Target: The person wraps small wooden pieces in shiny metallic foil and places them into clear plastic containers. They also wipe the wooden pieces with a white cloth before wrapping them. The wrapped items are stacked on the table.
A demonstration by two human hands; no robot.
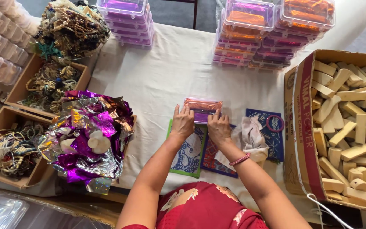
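Note:
A small clear plastic box (202, 108) with orange and purple foil inside lies on the white tablecloth in front of me. My left hand (182, 123) presses on its left end and my right hand (218, 126) on its right end, fingers curled over the lid. Under my wrists lie patterned cards: a green-edged one (187, 157) and a red and blue one (210, 159). A white cloth (248, 135) lies just right of my right hand.
Stacks of filled clear boxes (126, 21) (272, 29) stand at the back. A heap of purple and silver foil (90, 140) lies left, beside wooden trays of beads (49, 85). A cardboard box of wooden pieces (352, 127) sits right. A red bangle (275, 123) rests on a blue card.

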